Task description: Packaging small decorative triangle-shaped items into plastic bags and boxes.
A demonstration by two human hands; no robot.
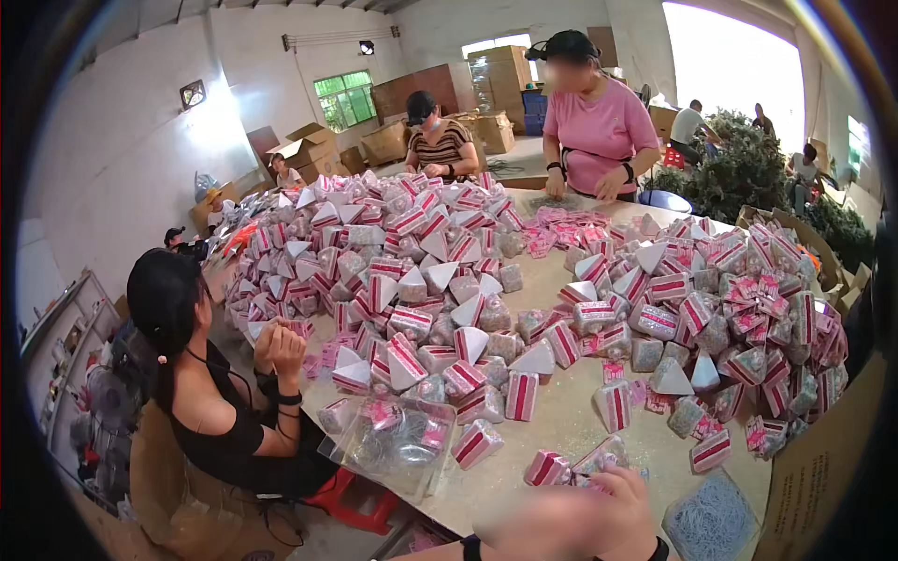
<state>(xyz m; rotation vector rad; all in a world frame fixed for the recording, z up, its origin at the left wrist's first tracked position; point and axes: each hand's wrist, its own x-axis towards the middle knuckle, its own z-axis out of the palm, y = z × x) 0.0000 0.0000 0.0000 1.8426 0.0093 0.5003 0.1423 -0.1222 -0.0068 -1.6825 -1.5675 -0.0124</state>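
Note:
At the near edge of the table, my left hand (533,519) is smeared and its fingers cannot be made out. Beside it my right hand (622,500) is closed, its fingers bent toward the left hand; whatever they grip is hidden. Just beyond the right fingers lies a glittery cake-slice ornament (601,453), partly covered by them; contact is unclear. A second cake-slice ornament (547,467), white with pink bands, rests just past my left hand. A clear tray of thin silvery strings (713,514) stands right of my right hand.
Large heaps of cake-slice ornaments (412,252) cover the table (524,449), with pink tags (566,229) among them. A clear plastic tray (426,481) sits at the left edge, near a seated person (220,393). Two people work across the table. A cardboard box (823,467) borders the right side.

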